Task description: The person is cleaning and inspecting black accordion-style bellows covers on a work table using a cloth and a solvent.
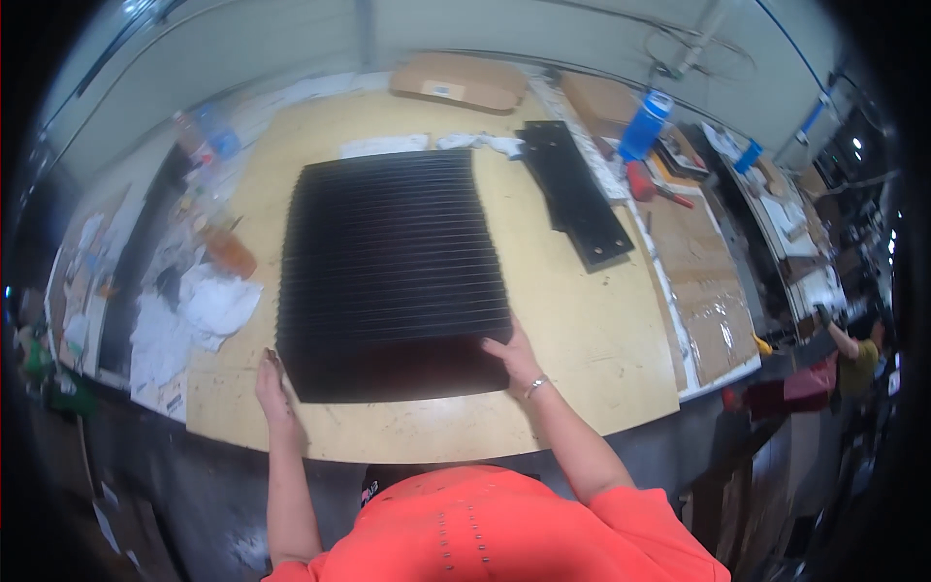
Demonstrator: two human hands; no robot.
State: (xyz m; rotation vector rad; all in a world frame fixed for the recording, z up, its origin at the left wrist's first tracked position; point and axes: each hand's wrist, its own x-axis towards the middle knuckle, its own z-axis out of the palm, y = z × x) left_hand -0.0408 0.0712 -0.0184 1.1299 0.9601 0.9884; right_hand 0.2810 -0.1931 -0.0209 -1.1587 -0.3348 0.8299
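Note:
A large black pleated bellows cover (393,262) lies on the yellowish tabletop in front of me, its many folds running from side to side. Its smooth near end panel (402,369) faces me. My left hand (274,383) is against the near left corner, with its fingers along the side edge. At the near right corner, my right hand (516,359) grips the cover; the thumb rests on top and the other fingers are mostly hidden at the side. A bracelet (535,386) circles my right wrist.
Flat black strips with holes (572,194) lie to the right. Beyond them are a blue bottle (645,126), a red mallet (642,182) and cardboard (693,262). White rags (218,301) and an orange-brown bottle (230,250) lie left. A cardboard piece (456,82) sits at the back. Another person (853,354) is far right.

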